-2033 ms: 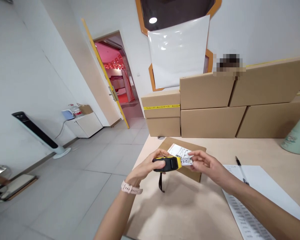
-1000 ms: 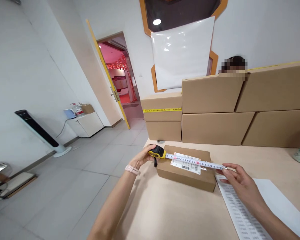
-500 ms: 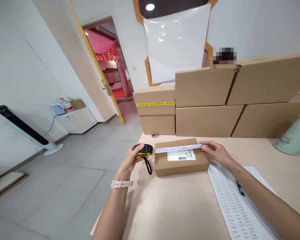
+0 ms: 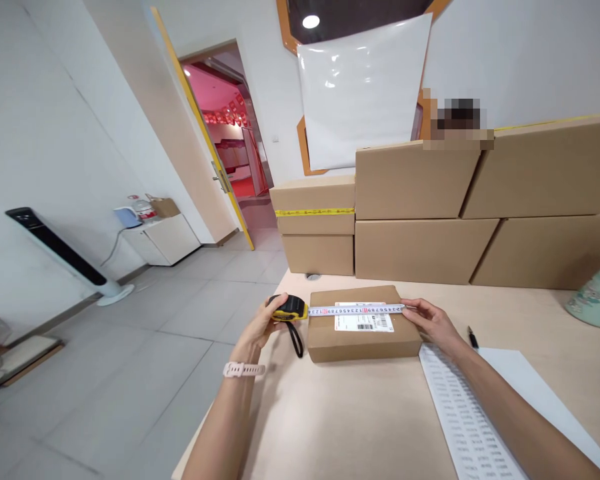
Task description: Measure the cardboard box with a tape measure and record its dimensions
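A small flat cardboard box [image 4: 360, 341] with a white shipping label [image 4: 364, 323] lies on the light wooden table [image 4: 360, 420]. My left hand [image 4: 261, 324] grips a yellow and black tape measure [image 4: 289, 309] at the box's left edge. Its white blade [image 4: 355, 310] runs across the box top. My right hand [image 4: 431, 320] pinches the blade's end at the box's right edge.
Several large cardboard boxes [image 4: 425, 213] are stacked along the table's far side, a person partly hidden behind them. A printed sheet [image 4: 460, 427] and a pen [image 4: 471, 337] lie at my right. A mint cup [image 4: 597, 297] stands far right. The floor holds a tower fan [image 4: 60, 257].
The tape was pulled out of its case and stretched over the box. In the last half second the blade shifted from the box's back edge to across its top.
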Demonstrator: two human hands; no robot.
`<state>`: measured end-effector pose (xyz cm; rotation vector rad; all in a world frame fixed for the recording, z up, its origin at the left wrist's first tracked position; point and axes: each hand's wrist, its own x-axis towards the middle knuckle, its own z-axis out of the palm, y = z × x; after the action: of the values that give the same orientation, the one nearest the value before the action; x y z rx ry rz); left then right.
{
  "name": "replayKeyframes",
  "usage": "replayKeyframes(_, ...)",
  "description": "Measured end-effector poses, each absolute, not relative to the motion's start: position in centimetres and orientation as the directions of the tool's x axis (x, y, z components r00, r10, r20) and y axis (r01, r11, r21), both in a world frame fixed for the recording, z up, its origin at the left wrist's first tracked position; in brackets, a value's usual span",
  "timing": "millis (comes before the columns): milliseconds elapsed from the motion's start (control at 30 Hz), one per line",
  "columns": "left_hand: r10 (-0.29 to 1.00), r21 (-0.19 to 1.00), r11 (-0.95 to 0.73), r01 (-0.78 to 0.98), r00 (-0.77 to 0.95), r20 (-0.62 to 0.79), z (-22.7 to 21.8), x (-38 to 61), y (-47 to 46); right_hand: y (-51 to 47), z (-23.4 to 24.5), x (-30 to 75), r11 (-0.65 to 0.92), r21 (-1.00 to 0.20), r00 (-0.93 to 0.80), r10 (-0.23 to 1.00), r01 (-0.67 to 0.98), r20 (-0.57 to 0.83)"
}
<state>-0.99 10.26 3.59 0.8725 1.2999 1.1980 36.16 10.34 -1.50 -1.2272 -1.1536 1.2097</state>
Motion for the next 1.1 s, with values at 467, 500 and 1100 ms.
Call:
replayKeyframes(467,0.966,0.968,0.215,-0.127,-0.121,-0.230,3.7,-1.2,10.1,11.6,-3.3,36.3,-0.076,-0.996,0.177,0.982,0.041,-0.067)
replayKeyframes(500,0.964,0.968,0.217,-0.122,-0.130,-0.233,3.7,-1.3,10.0,11.6,-3.3,36.2,-0.088,-0.996,0.185,0.979,0.024,-0.082)
replayKeyframes(1100,0.947,0.973,0.214,-0.089,-0.227,-0.229,3.3,-2.3,8.1,11.6,-2.3,36.0,-0.161,-0.987,0.209,0.964,-0.024,-0.162)
